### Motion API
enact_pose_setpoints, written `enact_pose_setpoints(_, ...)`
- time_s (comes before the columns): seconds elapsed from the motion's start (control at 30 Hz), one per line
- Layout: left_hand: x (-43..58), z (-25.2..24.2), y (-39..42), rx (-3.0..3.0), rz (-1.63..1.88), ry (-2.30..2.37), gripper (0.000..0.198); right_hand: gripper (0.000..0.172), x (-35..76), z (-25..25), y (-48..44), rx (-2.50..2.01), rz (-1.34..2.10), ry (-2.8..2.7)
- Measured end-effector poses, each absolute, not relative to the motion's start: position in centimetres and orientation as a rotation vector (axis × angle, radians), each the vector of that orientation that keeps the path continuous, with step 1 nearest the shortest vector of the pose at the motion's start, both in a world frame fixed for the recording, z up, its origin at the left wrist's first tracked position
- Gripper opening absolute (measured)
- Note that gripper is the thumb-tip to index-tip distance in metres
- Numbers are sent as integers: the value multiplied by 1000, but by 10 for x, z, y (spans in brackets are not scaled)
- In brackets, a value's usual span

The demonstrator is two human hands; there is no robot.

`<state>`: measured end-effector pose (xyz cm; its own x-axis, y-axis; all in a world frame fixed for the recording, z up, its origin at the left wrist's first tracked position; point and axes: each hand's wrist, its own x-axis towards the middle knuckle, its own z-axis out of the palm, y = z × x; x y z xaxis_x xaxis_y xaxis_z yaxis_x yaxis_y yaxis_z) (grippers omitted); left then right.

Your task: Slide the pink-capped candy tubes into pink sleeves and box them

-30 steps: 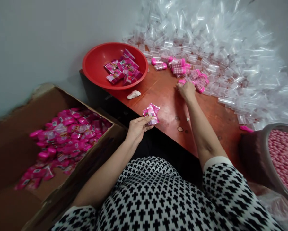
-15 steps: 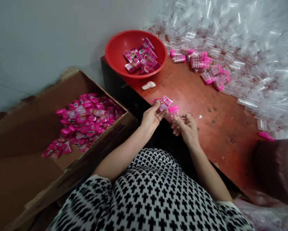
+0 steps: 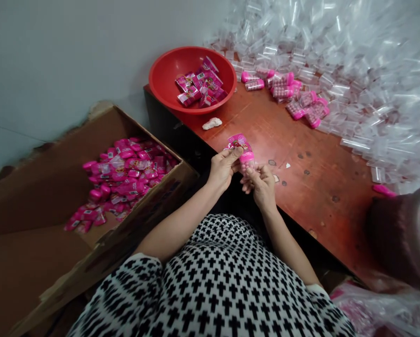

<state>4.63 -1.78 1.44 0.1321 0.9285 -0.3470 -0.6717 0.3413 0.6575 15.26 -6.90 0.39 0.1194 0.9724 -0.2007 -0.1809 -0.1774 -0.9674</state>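
Observation:
Between thumb and fingers my left hand [image 3: 224, 168] pinches a shiny pink printed wrapper sleeve [image 3: 236, 141]. My right hand [image 3: 262, 185] grips a small clear candy bottle [image 3: 247, 164] with a pink cap and pink balls inside. The bottle's capped end points away from me and meets the near edge of the sleeve; whether the cap is inside it I cannot tell. Both hands are close together over the front edge of the wooden table [image 3: 311, 201].
A red bowl [image 3: 157, 89] holds more pink sleeves, near a white crumpled lump [image 3: 212, 123]. Filled bottles [image 3: 283, 86] lie beside a heap of clear empty tubes [image 3: 364, 93]. At left a cardboard box [image 3: 23, 187] holds wrapped bottles; a dark bucket [image 3: 388, 229] of pink balls stands right.
The right hand has brought the bottle left, up against the sleeve in my left hand. The sleeve now shows its printed face more fully. The view has shifted slightly.

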Motion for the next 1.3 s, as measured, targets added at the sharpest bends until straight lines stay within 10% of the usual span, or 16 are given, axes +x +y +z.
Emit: enact_pose_setpoints(1.3, 37, 13, -35, 655, 1033, 892, 31, 25, 155, 4, -68, -1206, 1336, -853)
